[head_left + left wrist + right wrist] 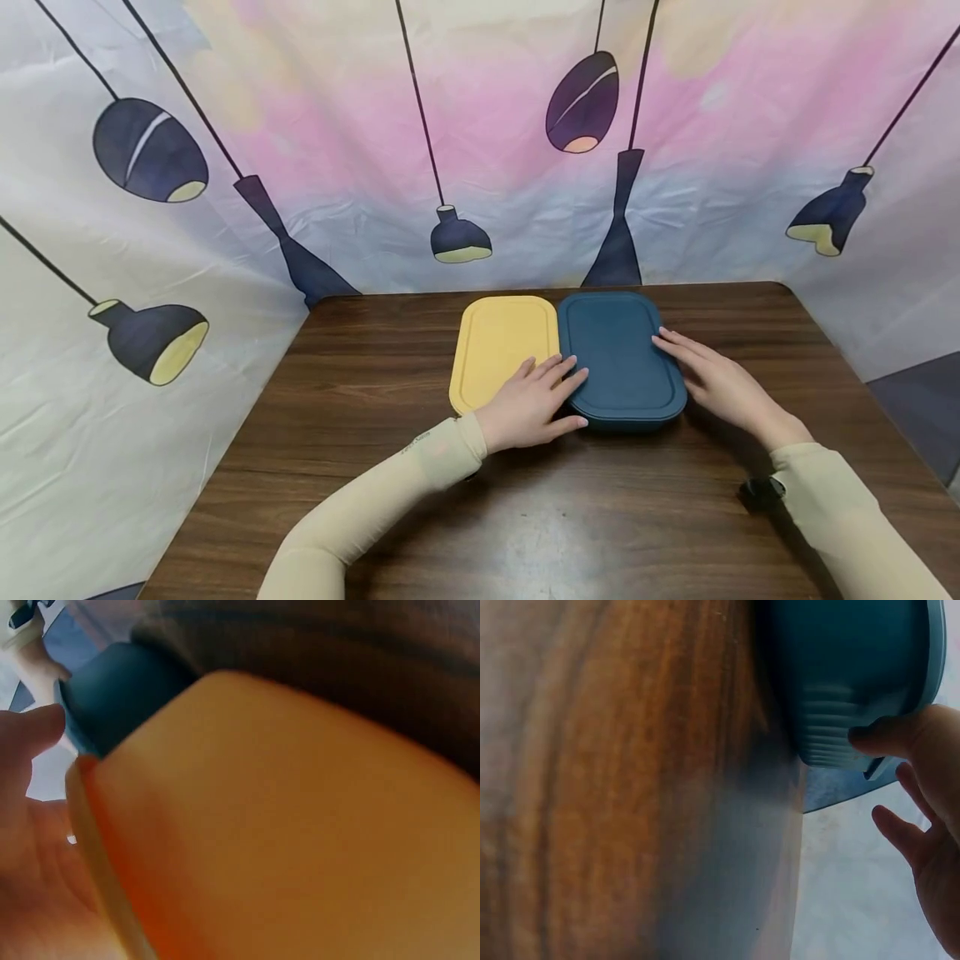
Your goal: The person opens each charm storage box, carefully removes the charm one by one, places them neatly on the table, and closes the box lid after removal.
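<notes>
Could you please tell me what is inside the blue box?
The blue box has its lid on, so only the outside shows. Whatever is inside, if anything, is covered.

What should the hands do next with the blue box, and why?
Maybe ease the left hand and right hand away from the blue box. It seems to rest on the table, close beside the yellow box, and neither hand looks wrapped round it.

The yellow box (498, 343) and the dark blue box (617, 354), both lidded, lie flat, side by side, on the desk (367, 400).
</notes>
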Demonstrator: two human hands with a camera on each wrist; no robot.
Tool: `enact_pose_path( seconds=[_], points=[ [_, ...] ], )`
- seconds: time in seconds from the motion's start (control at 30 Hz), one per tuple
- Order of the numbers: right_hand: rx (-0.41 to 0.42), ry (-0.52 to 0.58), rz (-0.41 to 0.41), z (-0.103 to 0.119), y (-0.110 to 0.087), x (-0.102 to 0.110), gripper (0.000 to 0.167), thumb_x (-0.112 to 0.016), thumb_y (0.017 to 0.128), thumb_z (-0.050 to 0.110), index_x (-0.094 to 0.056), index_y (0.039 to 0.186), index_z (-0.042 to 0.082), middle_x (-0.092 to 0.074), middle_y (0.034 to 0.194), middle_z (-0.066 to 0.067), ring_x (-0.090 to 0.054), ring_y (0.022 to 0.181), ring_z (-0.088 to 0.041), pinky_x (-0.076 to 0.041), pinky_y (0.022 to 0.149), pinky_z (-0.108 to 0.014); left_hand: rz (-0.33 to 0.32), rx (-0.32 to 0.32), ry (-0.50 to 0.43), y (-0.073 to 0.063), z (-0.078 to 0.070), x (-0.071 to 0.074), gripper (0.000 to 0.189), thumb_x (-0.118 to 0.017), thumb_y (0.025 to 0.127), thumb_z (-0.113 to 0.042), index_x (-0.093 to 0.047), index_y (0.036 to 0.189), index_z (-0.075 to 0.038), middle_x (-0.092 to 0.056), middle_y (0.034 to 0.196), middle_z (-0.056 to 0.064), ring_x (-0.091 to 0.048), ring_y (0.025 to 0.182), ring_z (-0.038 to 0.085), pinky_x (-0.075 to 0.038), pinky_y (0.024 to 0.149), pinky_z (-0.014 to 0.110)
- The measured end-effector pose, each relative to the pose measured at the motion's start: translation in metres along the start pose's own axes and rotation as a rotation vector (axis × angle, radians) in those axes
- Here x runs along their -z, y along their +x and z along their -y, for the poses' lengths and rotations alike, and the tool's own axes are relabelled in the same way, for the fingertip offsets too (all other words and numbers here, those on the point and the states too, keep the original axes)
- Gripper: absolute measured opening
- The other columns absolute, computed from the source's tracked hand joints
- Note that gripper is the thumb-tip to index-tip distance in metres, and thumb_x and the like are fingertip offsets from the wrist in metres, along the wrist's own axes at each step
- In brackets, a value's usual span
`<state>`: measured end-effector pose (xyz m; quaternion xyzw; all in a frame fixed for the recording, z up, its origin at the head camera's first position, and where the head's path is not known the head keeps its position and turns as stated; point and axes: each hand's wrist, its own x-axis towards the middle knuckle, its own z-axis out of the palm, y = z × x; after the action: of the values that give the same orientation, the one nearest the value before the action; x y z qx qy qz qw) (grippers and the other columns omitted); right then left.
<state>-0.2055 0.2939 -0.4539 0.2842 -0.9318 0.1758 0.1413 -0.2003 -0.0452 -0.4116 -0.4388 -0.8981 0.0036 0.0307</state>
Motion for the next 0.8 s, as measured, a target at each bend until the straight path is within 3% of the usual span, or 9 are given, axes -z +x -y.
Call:
enact_pose_path(
  seconds=[0.2,0.43,0.8],
  points=[
    [0.019,0.007,0.004,0.000,-0.002,-0.001,0.068,-0.073,0.084,-0.008,-0.053,0.147,0.006,-0.040,0.157,-0.016,-0.046,0.134,-0.040,-0.053,0.084,-0.049,-0.016,-0.036,0.066,0.003,-0.005,-0.004,0.063,-0.046,0.105,-0.052,-0.044,0.154,-0.013,-0.036,0.159,0.014,-0.031,0.148,0.026,-0.022,0.121,0.044],
    [0.050,-0.002,-0.001,-0.003,-0.006,0.002,0.068,-0.073,0.085,-0.008,-0.052,0.148,0.007,-0.040,0.158,-0.014,-0.052,0.129,-0.040,-0.055,0.080,-0.045,-0.042,-0.072,0.113,0.008,-0.007,-0.005,0.062,-0.048,0.105,-0.050,-0.046,0.152,-0.010,-0.039,0.157,0.016,-0.035,0.146,0.026,-0.023,0.121,0.037],
    [0.177,-0.053,-0.041,-0.007,-0.009,0.012,0.070,-0.077,0.080,-0.010,-0.056,0.144,0.006,-0.049,0.151,-0.014,-0.063,0.117,-0.036,-0.057,0.078,-0.043,-0.163,-0.134,0.220,0.008,-0.005,-0.010,0.056,-0.052,0.103,-0.051,-0.058,0.145,-0.013,-0.055,0.147,0.006,-0.048,0.138,0.023,-0.031,0.117,0.035]
  ],
)
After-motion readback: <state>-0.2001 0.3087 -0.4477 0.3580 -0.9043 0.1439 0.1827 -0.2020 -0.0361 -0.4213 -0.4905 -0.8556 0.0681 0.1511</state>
